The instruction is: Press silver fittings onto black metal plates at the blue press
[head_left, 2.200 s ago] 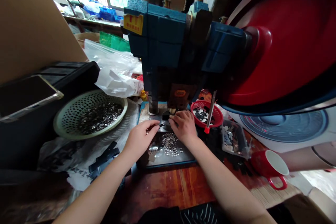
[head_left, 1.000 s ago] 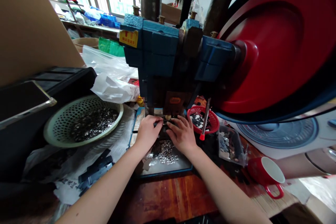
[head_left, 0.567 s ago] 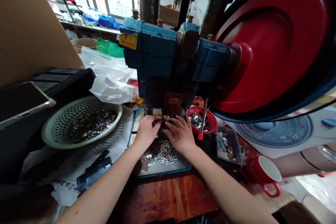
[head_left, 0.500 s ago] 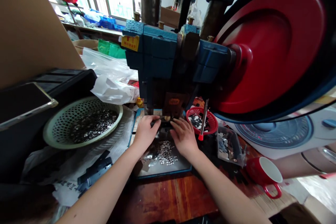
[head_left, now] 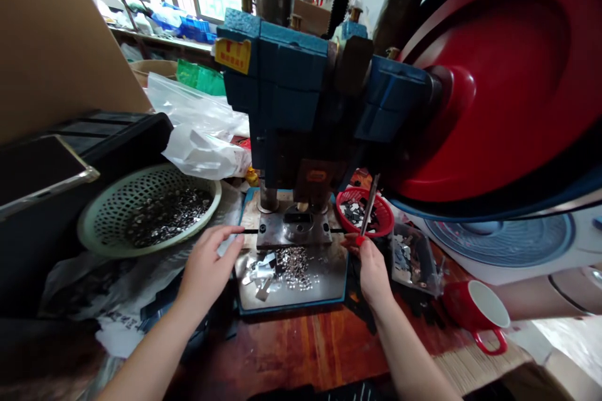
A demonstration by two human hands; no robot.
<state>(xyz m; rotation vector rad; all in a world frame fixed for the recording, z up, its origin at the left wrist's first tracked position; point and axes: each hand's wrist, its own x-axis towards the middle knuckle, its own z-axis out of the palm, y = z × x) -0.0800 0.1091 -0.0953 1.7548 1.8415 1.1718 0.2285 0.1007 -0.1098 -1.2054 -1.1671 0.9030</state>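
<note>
My left hand (head_left: 207, 269) is left of a metal die block (head_left: 294, 229), its thumb and index finger closed at the outer end of a thin black strip (head_left: 251, 231). On the other side, my right hand (head_left: 372, 266) has its fingertips at the strip's right end, partly hidden by the red tip of a metal lever (head_left: 369, 210). The strip's middle is hidden in the die. Above stands a blue press (head_left: 282, 88). Small shiny metal pieces (head_left: 296, 269) are heaped on the steel base plate (head_left: 324, 288), next to some flat silver pieces (head_left: 264, 270).
A pale green basket (head_left: 101, 232) of small metal parts sits left. A red basket (head_left: 389, 219), a clear plastic box (head_left: 426, 285) and a red mug (head_left: 463, 307) stand right. A large red wheel (head_left: 508, 88) juts out upper right. Plastic bags (head_left: 197, 150) lie behind.
Both hands have moved apart from the front of the die, left hand leftward and right hand rightward. The die, black strip and flat silver pieces now show. The view has shifted slightly.
</note>
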